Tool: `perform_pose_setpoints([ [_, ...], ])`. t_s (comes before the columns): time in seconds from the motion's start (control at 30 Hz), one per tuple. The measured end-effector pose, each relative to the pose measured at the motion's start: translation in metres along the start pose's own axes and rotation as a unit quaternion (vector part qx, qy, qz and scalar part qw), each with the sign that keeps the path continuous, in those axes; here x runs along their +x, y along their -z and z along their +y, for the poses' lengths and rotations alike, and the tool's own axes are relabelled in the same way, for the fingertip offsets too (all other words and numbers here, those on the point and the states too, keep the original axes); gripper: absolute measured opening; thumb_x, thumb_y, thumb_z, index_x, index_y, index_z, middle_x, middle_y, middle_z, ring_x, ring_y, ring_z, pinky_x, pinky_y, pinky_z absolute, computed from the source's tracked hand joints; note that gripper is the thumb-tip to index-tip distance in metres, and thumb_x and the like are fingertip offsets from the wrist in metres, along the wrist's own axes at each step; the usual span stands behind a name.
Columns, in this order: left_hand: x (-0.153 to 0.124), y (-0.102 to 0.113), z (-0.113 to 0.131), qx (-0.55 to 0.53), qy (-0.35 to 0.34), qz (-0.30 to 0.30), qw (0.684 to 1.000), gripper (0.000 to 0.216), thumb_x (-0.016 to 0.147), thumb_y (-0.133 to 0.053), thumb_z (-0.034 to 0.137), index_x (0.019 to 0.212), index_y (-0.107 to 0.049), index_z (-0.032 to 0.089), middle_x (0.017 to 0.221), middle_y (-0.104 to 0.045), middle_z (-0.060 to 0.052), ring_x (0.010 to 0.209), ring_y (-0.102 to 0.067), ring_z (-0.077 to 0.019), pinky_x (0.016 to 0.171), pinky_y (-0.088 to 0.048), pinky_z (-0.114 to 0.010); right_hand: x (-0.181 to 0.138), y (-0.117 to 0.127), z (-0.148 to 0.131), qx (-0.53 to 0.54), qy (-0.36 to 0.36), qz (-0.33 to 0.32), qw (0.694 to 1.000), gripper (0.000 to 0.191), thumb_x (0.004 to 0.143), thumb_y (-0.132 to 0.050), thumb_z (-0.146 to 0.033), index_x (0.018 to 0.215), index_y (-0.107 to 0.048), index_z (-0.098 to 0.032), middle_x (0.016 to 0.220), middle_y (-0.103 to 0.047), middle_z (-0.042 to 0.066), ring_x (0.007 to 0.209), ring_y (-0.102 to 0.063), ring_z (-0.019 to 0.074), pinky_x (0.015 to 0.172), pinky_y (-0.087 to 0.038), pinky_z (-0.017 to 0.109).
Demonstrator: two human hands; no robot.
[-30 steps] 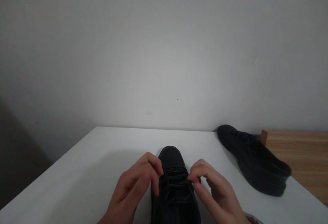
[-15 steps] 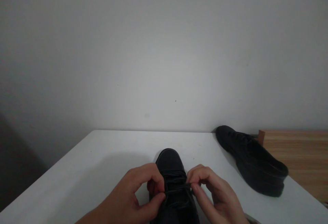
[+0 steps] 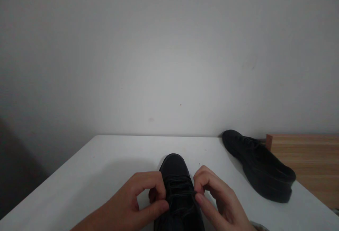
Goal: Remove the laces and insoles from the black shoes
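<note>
A black lace-up shoe point(image 3: 174, 165) stands toe-away on the white table point(image 3: 106, 167), right in front of me. My left hand point(image 3: 135, 202) is at the shoe's left side, thumb and fingers pinched on the black lace. On the opposite side my right hand point(image 3: 217, 199) pinches the lace too. Both hands cover the shoe's sides; its heel runs out of the bottom of the view.
A second black shoe point(image 3: 261, 167) lies at the table's back right corner, toe towards the wall. Right of it is a wooden surface point(image 3: 309, 160). A plain grey wall point(image 3: 169, 54) rises behind the table. The table's left edge drops off to a dark floor.
My left hand has turned from fingers draped over the lacing to a thumb-and-finger pinch lower on the lace. The right hand has shifted slightly. The view has dropped a little.
</note>
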State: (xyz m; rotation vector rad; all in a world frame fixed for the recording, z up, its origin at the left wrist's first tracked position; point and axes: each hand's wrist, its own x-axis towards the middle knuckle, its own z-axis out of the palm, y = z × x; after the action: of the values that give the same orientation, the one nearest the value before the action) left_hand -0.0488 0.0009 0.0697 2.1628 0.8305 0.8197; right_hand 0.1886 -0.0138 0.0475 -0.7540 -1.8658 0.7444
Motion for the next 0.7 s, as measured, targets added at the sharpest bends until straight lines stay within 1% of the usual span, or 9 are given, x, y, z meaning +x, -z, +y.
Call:
perform_pose_setpoints([
  [0.1,0.000,0.000,-0.001,0.000,-0.001,0.021,1.000,0.016,0.089,-0.055,0.023,0.074,-0.051,0.020,0.071,-0.050,0.003,0.068,-0.049,-0.0134,0.065,-0.040,-0.023,-0.003,-0.004,0.003,0.012,-0.006,0.005,1.000,0.022,0.101,-0.041,-0.038,0.087,-0.048,-0.023,0.082,-0.050,0.002,0.076,-0.050,0.0175,0.068,-0.045,0.029],
  [0.17,-0.001,-0.001,0.000,-0.009,0.007,0.026,1.000,0.010,0.087,-0.059,0.024,0.079,-0.055,0.020,0.073,-0.051,0.002,0.070,-0.050,-0.0140,0.066,-0.041,-0.024,-0.006,-0.006,0.008,0.018,-0.023,0.020,0.999,0.023,0.102,-0.038,-0.038,0.089,-0.048,-0.023,0.084,-0.051,0.003,0.078,-0.051,0.0177,0.069,-0.045,0.029],
  [0.23,0.000,-0.001,0.001,-0.023,0.011,0.022,0.999,0.011,0.086,-0.063,0.027,0.082,-0.057,0.020,0.074,-0.052,0.002,0.070,-0.050,-0.0142,0.067,-0.041,-0.024,-0.009,-0.007,0.013,0.021,-0.046,0.036,0.998,0.022,0.103,-0.037,-0.038,0.091,-0.049,-0.023,0.084,-0.052,0.002,0.079,-0.052,0.0173,0.069,-0.045,0.029],
  [0.37,0.002,-0.002,-0.001,-0.048,-0.026,0.018,0.998,0.014,0.086,-0.064,0.022,0.075,-0.056,0.019,0.073,-0.054,0.002,0.068,-0.050,-0.0131,0.064,-0.040,-0.023,-0.013,-0.007,0.019,0.031,-0.061,0.041,0.997,0.018,0.104,-0.037,-0.036,0.097,-0.050,-0.025,0.084,-0.052,0.001,0.078,-0.053,0.0160,0.071,-0.044,0.028],
  [0.47,0.003,-0.002,-0.006,-0.066,-0.043,0.034,0.996,0.012,0.085,-0.064,0.019,0.075,-0.058,0.019,0.074,-0.055,0.001,0.070,-0.051,-0.0138,0.065,-0.040,-0.025,-0.013,-0.005,0.016,0.066,-0.054,0.034,0.996,0.014,0.103,-0.040,-0.038,0.109,-0.048,-0.028,0.087,-0.052,0.000,0.082,-0.053,0.0165,0.075,-0.046,0.028],
  [0.53,0.002,-0.003,-0.009,-0.077,-0.013,0.049,0.996,0.011,0.086,-0.062,0.021,0.077,-0.059,0.019,0.074,-0.056,0.001,0.071,-0.052,-0.0147,0.066,-0.040,-0.026,-0.011,-0.004,0.012,0.079,-0.037,0.007,0.996,0.017,0.101,-0.045,-0.040,0.115,-0.047,-0.030,0.091,-0.054,0.001,0.087,-0.054,0.0177,0.079,-0.046,0.030],
  [0.6,0.000,-0.004,-0.010,-0.093,0.031,0.062,0.993,0.013,0.089,-0.061,0.026,0.078,-0.059,0.019,0.074,-0.058,0.000,0.072,-0.055,-0.0160,0.068,-0.041,-0.028,-0.009,-0.002,0.009,0.073,-0.018,-0.015,0.997,0.016,0.100,-0.048,-0.038,0.113,-0.051,-0.031,0.092,-0.054,0.002,0.089,-0.055,0.0183,0.081,-0.046,0.030],
  [0.63,-0.001,-0.004,-0.010,-0.104,0.047,0.067,0.991,0.015,0.089,-0.061,0.029,0.078,-0.059,0.019,0.074,-0.058,0.000,0.073,-0.055,-0.0165,0.069,-0.041,-0.028,-0.008,-0.002,0.008,0.066,-0.011,-0.017,0.998,0.013,0.100,-0.048,-0.036,0.111,-0.054,-0.031,0.092,-0.054,0.002,0.089,-0.055,0.0182,0.081,-0.046,0.030],
  [0.7,-0.002,-0.005,-0.009,-0.132,0.063,0.074,0.987,0.018,0.091,-0.060,0.032,0.078,-0.058,0.019,0.073,-0.058,0.000,0.073,-0.054,-0.0161,0.069,-0.041,-0.028,-0.007,-0.001,0.008,0.057,-0.009,0.004,0.998,0.011,0.100,-0.047,-0.032,0.105,-0.056,-0.031,0.092,-0.054,0.002,0.089,-0.055,0.0176,0.080,-0.046,0.028],
])
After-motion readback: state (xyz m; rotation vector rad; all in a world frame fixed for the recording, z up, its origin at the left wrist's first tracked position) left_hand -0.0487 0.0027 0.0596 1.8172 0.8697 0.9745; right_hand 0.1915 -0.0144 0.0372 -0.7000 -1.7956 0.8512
